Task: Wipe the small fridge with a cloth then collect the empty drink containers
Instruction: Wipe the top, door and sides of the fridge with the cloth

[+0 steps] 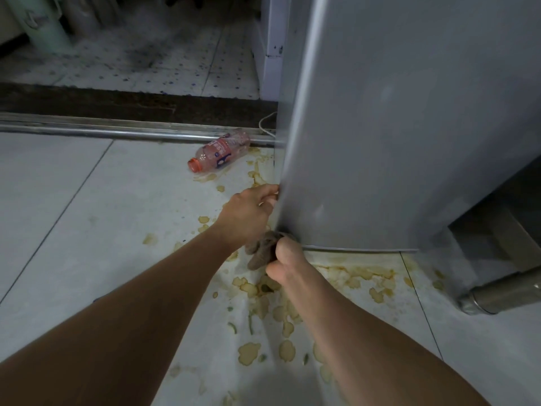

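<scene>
The small grey fridge (395, 127) fills the right side, and its door stands ajar. My left hand (248, 213) grips the door's left edge low down, fingers curled round it. My right hand (288, 260) is closed on a brown cloth (262, 252) and presses it against the door's bottom left corner. An empty clear plastic bottle (221, 153) with an orange cap and pink label lies on its side on the floor, beyond my left hand and just left of the fridge.
Yellow-brown spill stains (292, 306) spread over the pale floor tiles below and in front of the fridge. A metal door track (117, 131) crosses behind the bottle. A steel cylinder (503, 294) lies at the right. A white cable (265, 124) runs beside the fridge.
</scene>
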Tool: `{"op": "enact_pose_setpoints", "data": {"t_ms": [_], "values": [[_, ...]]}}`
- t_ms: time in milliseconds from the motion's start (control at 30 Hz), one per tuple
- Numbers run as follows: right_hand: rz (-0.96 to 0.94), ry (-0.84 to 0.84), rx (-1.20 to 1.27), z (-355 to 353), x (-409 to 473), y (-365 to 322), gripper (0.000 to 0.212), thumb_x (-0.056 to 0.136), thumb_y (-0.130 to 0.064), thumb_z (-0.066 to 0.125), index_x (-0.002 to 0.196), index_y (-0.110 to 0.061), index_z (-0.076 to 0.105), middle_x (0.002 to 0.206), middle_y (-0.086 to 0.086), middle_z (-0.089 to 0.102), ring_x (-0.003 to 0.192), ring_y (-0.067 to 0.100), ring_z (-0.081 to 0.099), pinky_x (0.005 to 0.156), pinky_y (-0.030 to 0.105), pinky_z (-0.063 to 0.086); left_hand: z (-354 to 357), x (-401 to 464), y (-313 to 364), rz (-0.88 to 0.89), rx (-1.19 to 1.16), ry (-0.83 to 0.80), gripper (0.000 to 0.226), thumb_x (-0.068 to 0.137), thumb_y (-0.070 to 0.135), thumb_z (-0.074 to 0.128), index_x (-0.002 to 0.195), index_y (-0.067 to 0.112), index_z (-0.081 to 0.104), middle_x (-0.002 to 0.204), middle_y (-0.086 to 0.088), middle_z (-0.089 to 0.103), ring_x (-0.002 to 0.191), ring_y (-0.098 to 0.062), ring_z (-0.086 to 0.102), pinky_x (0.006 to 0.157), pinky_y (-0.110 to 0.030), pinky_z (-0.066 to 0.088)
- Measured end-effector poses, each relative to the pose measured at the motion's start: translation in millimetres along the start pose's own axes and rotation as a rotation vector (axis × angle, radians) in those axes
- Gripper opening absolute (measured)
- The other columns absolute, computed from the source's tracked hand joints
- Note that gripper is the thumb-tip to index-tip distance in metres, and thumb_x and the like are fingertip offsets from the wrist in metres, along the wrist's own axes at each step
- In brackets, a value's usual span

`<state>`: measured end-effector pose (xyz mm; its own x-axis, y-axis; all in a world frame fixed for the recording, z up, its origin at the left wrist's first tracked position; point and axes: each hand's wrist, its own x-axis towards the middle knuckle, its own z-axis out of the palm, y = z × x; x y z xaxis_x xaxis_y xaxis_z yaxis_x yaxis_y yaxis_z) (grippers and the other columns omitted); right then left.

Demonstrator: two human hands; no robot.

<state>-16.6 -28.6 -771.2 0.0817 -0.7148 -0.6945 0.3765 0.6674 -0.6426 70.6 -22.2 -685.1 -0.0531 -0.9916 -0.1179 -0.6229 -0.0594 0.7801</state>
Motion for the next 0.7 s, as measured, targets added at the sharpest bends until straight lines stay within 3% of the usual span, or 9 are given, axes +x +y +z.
{"op": "enact_pose_setpoints", "data": {"t_ms": [67, 133, 200, 267, 333, 400, 600, 700], "values": [[-0.018, -0.088, -0.110, 0.4, -9.2, -0.2, 0.065, 0.097, -0.004, 0.025, 0.041, 0.002, 0.057, 0.057, 0.020, 0.058, 0.046, 0.027, 0.054, 0.039, 0.028, 0.045, -2.5, -6.8, -1.4, -0.018, 0.039, 0.012, 0.036, 0.098, 0.023, 0.038, 0.132, 0.027, 0.050, 0.132, 0.006, 0.056, 0.122, -0.013, 0.049, 0.093, -0.019, 0.031], [0.031, -0.125, -0.179, 1.2, -19.1, -0.1, 0.060, 0.097, -0.003, 0.025, 0.051, 0.001, 0.063, 0.062, 0.020, 0.062, 0.044, 0.023, 0.055, 0.033, 0.021, 0.042, -5.3, -14.8, -2.5, -0.037, 0.086, 0.058, 0.035, 0.098, 0.022, 0.038, 0.130, 0.025, 0.052, 0.130, 0.004, 0.058, 0.120, -0.016, 0.051, 0.092, -0.021, 0.033], [0.047, -0.094, -0.346, 0.9, -31.4, -4.1, 0.034, 0.098, -0.006, 0.028, 0.091, -0.001, 0.061, 0.093, 0.021, 0.064, 0.068, 0.024, 0.061, 0.049, 0.025, 0.052, -8.9, -23.1, -1.8, -0.064, 0.122, 0.119, 0.033, 0.097, 0.021, 0.040, 0.127, 0.023, 0.053, 0.126, 0.002, 0.061, 0.116, -0.018, 0.053, 0.091, -0.024, 0.037], [-0.025, -0.035, -0.585, -9.5, -39.0, -9.7, 0.028, 0.097, -0.008, 0.035, 0.122, -0.010, 0.050, 0.120, 0.017, 0.058, 0.100, 0.028, 0.059, 0.085, 0.038, 0.053, -11.1, -30.5, 3.2, -0.069, 0.149, 0.161, 0.031, 0.095, 0.019, 0.043, 0.124, 0.021, 0.055, 0.122, 0.001, 0.063, 0.113, -0.019, 0.055, 0.093, -0.028, 0.041], [-0.157, 0.053, -0.810, -29.9, -49.0, -18.7, 0.035, 0.095, -0.012, 0.041, 0.130, -0.015, 0.043, 0.125, 0.014, 0.054, 0.111, 0.030, 0.053, 0.100, 0.044, 0.045, -9.4, -38.1, 12.8, -0.055, 0.182, 0.195, 0.030, 0.094, 0.019, 0.046, 0.122, 0.021, 0.055, 0.117, 0.001, 0.064, 0.110, -0.020, 0.057, 0.092, -0.033, 0.047], [-0.250, 0.167, -0.896, -59.5, -60.4, -28.8, 0.038, 0.093, -0.017, 0.048, 0.131, -0.018, 0.044, 0.125, 0.013, 0.053, 0.112, 0.030, 0.053, 0.100, 0.044, 0.044, -3.5, -45.0, 26.0, -0.015, 0.226, 0.223, 0.030, 0.092, 0.020, 0.049, 0.121, 0.022, 0.055, 0.115, 0.002, 0.064, 0.107, -0.019, 0.058, 0.091, -0.037, 0.049], [-0.449, 0.543, -0.782, -158.3, -93.1, -73.6, 0.048, 0.084, -0.013, 0.064, 0.127, -0.012, 0.041, 0.122, 0.016, 0.057, 0.112, 0.031, 0.055, 0.093, 0.033, 0.042, 25.0, -50.4, 89.5, 0.343, 0.426, 0.336, 0.035, 0.086, 0.018, 0.057, 0.121, 0.021, 0.054, 0.121, -0.001, 0.057, 0.112, -0.023, 0.053, 0.085, -0.039, 0.049], [-0.485, 0.678, -0.721, -203.6, -96.6, -97.2, 0.054, 0.084, -0.016, 0.066, 0.130, -0.013, 0.039, 0.128, 0.016, 0.053, 0.117, 0.034, 0.052, 0.102, 0.043, 0.041, 45.1, -47.9, 134.2, 0.624, 0.519, 0.355, 0.036, 0.075, 0.009, 0.063, 0.111, 0.014, 0.061, 0.115, -0.006, 0.060, 0.107, -0.031, 0.054, 0.080, -0.040, 0.048]]}}
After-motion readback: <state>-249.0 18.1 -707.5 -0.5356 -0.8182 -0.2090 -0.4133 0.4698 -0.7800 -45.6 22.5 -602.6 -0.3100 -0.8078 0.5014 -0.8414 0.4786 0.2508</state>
